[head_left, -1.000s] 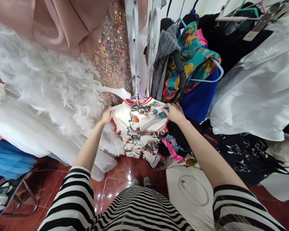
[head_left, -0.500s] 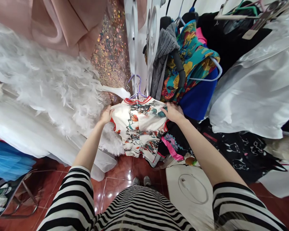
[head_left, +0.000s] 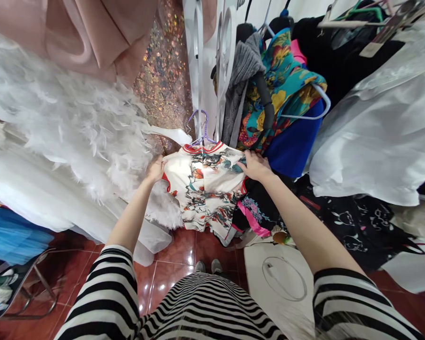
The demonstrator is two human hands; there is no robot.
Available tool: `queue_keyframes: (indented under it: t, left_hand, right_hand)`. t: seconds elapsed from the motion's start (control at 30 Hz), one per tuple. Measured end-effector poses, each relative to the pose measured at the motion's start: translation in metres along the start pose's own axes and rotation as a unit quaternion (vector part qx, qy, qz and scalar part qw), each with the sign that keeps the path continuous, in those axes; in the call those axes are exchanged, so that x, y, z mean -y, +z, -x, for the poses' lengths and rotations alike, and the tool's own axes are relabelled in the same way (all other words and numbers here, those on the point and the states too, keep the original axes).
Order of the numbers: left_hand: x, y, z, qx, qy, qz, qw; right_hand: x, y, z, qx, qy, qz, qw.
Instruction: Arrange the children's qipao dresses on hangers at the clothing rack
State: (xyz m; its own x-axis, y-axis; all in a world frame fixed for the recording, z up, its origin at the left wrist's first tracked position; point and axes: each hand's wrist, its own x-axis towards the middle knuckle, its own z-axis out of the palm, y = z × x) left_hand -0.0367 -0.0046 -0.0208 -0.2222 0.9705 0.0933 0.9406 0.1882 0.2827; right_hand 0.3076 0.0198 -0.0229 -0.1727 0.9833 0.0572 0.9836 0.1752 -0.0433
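A white sleeveless top with a red-trimmed collar and a bird-and-branch print hangs in front of me on a purple hanger. My left hand grips its left shoulder edge between thumb and fingers. At the opposite shoulder my right hand is closed on the cloth, thumb on the front and fingers mostly behind. Between the two hands the top is spread out flat. A black garment with pink trim shows below my right hand. White feathers lie close beside my left hand.
A white metal rack stands behind the top. Left of it are a sequined dress and pink satin. A floral teal garment and white satin hang at right. Below stands a white box-like surface on red tiles.
My hands and the top stay almost exactly in place. The hanging clothes at the right appear shifted very slightly to the right.
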Motion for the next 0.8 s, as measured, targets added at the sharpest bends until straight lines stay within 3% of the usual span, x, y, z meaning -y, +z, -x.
queue_keyframes:
  t: [0.8]
  left_hand:
    - [-0.001, 0.003, -0.001, -0.003, -0.001, -0.023, 1.0]
  right_hand:
    - [-0.008, 0.019, -0.008, -0.056, -0.016, -0.012, 0.998]
